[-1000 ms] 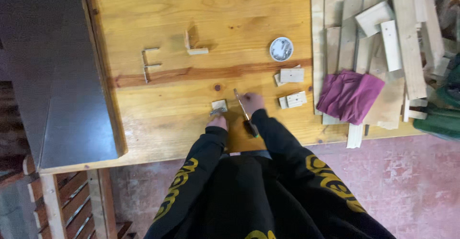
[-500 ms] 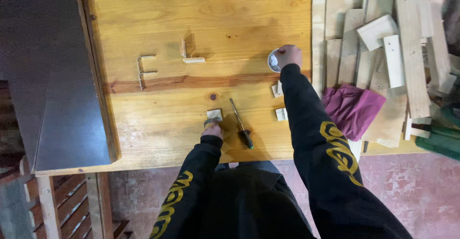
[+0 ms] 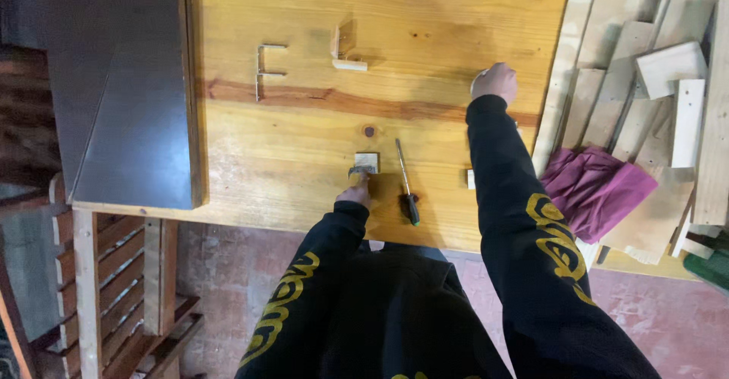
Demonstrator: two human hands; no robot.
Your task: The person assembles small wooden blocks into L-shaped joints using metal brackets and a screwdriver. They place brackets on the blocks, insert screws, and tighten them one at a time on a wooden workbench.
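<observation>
A: What is seen at the left hand (image 3: 355, 193)?

B: It is laid at the near edge of the wooden surface (image 3: 304, 151), with its fingers pressed against a small pale wooden block (image 3: 367, 161). The block is touched from the near side rather than wrapped; how far the fingers are curled cannot be told from above.

A: And the right hand (image 3: 494, 83)?

B: It is stretched far across the surface, toward its right edge, and is closed into a loose fist. Whether anything is enclosed in it cannot be told, since the fingers are turned away from the camera.

A: What lies between the two arms?

B: A screwdriver (image 3: 406, 183) is seen just beside the block, its dark handle toward the person and its shaft pointed away. It is touched by neither hand. A second small pale piece (image 3: 470, 179) is partly hidden by the right sleeve.

A: What else is carried by the surface?

B: Farther off, a wooden piece shaped like a comb with three prongs (image 3: 267, 71) and an angled pair of small blocks (image 3: 347, 51) are set apart from each other. To the right, wood offcuts (image 3: 668, 98) are piled, with a magenta cloth (image 3: 596, 185) laid over them. A dark grey panel (image 3: 125, 90) is set along the left side.
</observation>
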